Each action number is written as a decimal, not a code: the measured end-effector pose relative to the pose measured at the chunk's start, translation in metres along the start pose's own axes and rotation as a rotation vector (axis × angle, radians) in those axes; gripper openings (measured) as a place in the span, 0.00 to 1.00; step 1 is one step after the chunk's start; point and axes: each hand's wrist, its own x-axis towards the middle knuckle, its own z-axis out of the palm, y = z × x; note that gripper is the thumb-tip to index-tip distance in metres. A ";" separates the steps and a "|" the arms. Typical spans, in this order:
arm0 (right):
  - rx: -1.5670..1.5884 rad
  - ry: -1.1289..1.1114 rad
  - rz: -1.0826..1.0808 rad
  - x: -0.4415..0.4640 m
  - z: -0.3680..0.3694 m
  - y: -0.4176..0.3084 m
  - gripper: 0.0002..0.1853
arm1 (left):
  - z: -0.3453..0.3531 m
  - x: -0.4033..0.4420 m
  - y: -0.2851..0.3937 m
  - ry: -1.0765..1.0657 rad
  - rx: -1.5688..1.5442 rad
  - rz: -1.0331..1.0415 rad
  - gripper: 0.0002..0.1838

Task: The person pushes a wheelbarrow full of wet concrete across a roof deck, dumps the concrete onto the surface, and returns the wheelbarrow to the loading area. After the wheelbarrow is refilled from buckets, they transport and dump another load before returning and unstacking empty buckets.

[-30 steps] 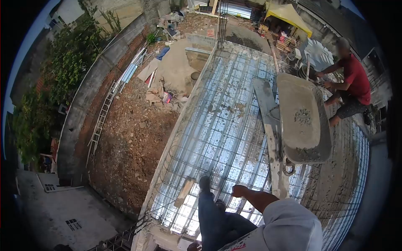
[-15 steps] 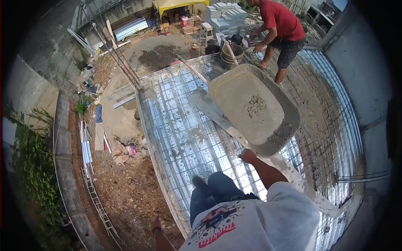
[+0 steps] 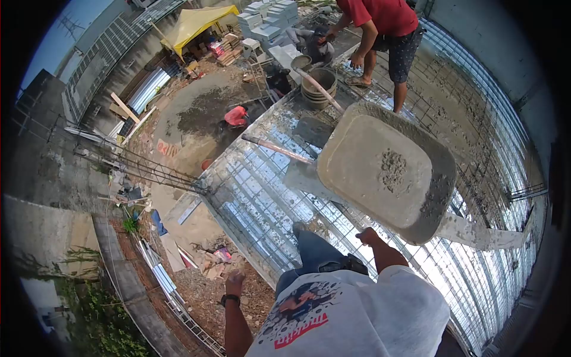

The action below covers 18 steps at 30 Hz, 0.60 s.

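Observation:
A wheelbarrow (image 3: 372, 152), its tray caked with grey cement and holding a small heap of wet mix, stands in front of me. My right hand (image 3: 369, 237) is just short of the tray's near side, fingers curled in, with nothing visible in them. Over the edge of the deck, away from any object, my left hand (image 3: 235, 282) hangs with its fingers loosely apart and empty. A dark watch (image 3: 230, 298) is on that wrist. Beneath the wheelbarrow lie metal decking sheets (image 3: 256, 202) covered by a grid of steel bars.
A co-worker in a red shirt (image 3: 386, 21) bends beyond the wheelbarrow, near a bucket (image 3: 319, 89). Another person (image 3: 315, 46) is lower down behind the bucket. Someone in red (image 3: 236, 116) works below. The deck edge (image 3: 241, 243) drops to rubble on the left.
My view has shifted, bringing the wheelbarrow right and my left hand higher. My right hand now shows farther from the tray. People below have come into view; the co-worker in red has straightened somewhat.

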 end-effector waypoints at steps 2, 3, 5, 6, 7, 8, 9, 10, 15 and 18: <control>-0.004 0.147 -0.232 0.028 -0.010 -0.062 0.28 | 0.001 0.033 0.030 -0.117 0.128 -0.091 0.22; 0.067 0.245 -0.370 0.019 -0.022 -0.104 0.25 | 0.002 0.052 0.040 -0.174 0.188 -0.135 0.21; 0.226 0.343 -0.520 -0.017 -0.063 -0.187 0.18 | -0.005 0.087 0.057 -0.099 0.001 -0.239 0.19; 0.245 0.424 -0.580 -0.014 -0.077 -0.212 0.18 | -0.010 0.110 0.066 -0.062 -0.089 -0.286 0.18; 0.267 0.506 -0.637 -0.009 -0.089 -0.235 0.17 | -0.019 0.139 0.073 -0.091 -0.020 -0.246 0.19; 0.292 0.589 -0.687 -0.002 -0.098 -0.257 0.17 | -0.033 0.171 0.081 -0.122 0.053 -0.208 0.19; 0.346 0.602 -0.641 0.006 -0.106 -0.273 0.16 | -0.050 0.208 0.082 -0.155 0.132 -0.175 0.20; 0.401 0.613 -0.591 0.016 -0.112 -0.281 0.16 | -0.071 0.259 0.076 -0.255 0.353 -0.040 0.21; 0.789 0.642 -0.371 0.108 -0.075 -0.264 0.15 | -0.134 0.414 0.187 -0.341 1.193 0.603 0.17; 1.259 0.333 -0.061 0.116 -0.037 -0.280 0.09 | -0.155 0.514 0.255 -0.308 1.329 0.735 0.20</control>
